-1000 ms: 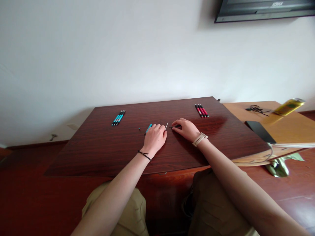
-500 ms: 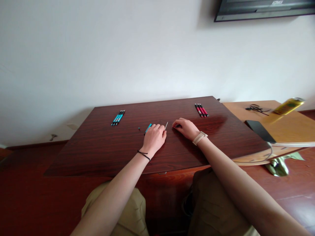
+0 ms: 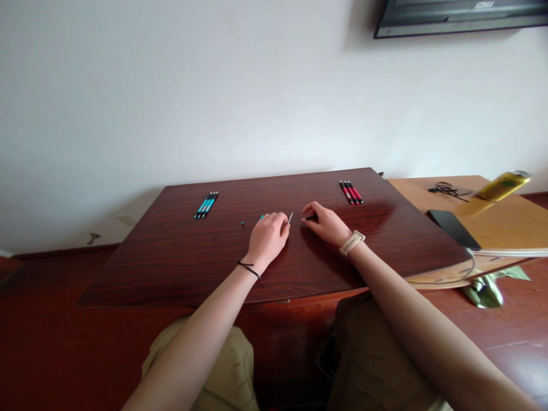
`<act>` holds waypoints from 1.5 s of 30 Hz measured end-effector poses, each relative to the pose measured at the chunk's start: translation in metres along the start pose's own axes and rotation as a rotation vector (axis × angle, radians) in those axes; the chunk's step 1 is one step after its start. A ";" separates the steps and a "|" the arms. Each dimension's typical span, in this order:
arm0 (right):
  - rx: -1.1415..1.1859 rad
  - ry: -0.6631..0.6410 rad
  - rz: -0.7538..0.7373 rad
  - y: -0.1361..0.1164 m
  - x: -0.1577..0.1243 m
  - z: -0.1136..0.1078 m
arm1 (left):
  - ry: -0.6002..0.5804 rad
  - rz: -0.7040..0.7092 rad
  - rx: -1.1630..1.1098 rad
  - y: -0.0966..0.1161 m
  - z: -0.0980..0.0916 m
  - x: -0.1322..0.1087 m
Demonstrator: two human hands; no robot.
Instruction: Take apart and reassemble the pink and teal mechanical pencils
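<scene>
My left hand (image 3: 269, 235) is closed over the table, thumb and fingers pinching a thin whitish pen refill (image 3: 290, 217) whose end points up and away. Beyond its knuckles shows a bit of a blue pen barrel (image 3: 262, 217); the rest is hidden by the hand. To the left lies a small blue-and-dark pen tip (image 3: 242, 224), apart from the hand. My right hand (image 3: 327, 222) pinches a short black pen part (image 3: 310, 217) between thumb and fingers, a little right of the refill. The fingers cover part of it.
Blue pens (image 3: 206, 205) lie side by side at the table's back left, and several pink-and-black pens (image 3: 351, 192) at the back right. A lower wooden surface (image 3: 449, 197) on the right holds a yellow can (image 3: 504, 185), a black cable (image 3: 446, 189) and a dark flat object (image 3: 452, 228).
My right hand has shifted slightly right and turned, showing more of the black part. My left hand now covers most of the blue barrel. The refill stays in its pinch.
</scene>
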State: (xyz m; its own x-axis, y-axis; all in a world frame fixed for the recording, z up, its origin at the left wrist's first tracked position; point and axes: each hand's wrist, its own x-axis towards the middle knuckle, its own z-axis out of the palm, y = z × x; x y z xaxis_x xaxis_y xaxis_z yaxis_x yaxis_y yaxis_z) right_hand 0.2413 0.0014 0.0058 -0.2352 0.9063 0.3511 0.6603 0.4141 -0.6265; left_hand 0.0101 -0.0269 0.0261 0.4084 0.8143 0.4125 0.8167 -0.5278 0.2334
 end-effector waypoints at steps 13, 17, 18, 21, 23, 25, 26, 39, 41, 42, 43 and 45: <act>0.153 -0.092 -0.104 -0.029 -0.008 0.010 | 0.013 0.081 -0.231 0.002 0.000 0.002; 0.402 -0.064 -0.027 -0.029 -0.007 0.004 | 0.123 -0.013 -0.393 -0.003 -0.002 0.006; 0.480 -0.055 0.004 -0.029 -0.006 0.002 | 0.149 -0.033 -0.451 -0.004 -0.001 0.007; 0.706 -0.023 0.102 -0.030 -0.003 0.000 | 0.206 -0.090 -0.645 -0.007 0.002 0.010; 0.807 0.013 0.152 -0.032 -0.002 -0.001 | 0.229 -0.117 -0.764 -0.008 0.004 0.012; 0.857 0.047 0.184 -0.035 -0.002 -0.002 | 0.240 -0.138 -0.846 -0.008 0.006 0.012; 0.871 0.060 0.194 -0.036 -0.002 -0.002 | 0.244 -0.150 -0.876 -0.008 0.006 0.012; 0.925 0.131 0.213 -0.041 -0.002 -0.001 | 0.217 -0.338 -1.184 0.009 0.005 0.012; 0.925 0.122 0.220 -0.041 -0.002 0.000 | 0.217 -0.356 -1.168 0.010 0.006 0.012; 0.926 0.109 0.222 -0.040 -0.002 0.000 | 0.219 -0.364 -1.156 0.009 0.006 0.012; 0.924 0.088 0.223 -0.040 -0.001 0.000 | 0.221 -0.370 -1.143 0.009 0.007 0.012; 0.919 0.048 0.219 -0.038 -0.001 0.000 | 0.224 -0.375 -1.108 0.006 0.009 0.011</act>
State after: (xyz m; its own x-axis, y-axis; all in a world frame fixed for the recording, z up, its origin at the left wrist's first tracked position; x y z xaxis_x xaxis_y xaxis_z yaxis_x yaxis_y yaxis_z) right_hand 0.2161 -0.0156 0.0293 -0.1298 0.9758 0.1760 -0.1389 0.1578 -0.9776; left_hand 0.0235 -0.0187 0.0243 0.0494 0.9602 0.2749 0.0277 -0.2765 0.9606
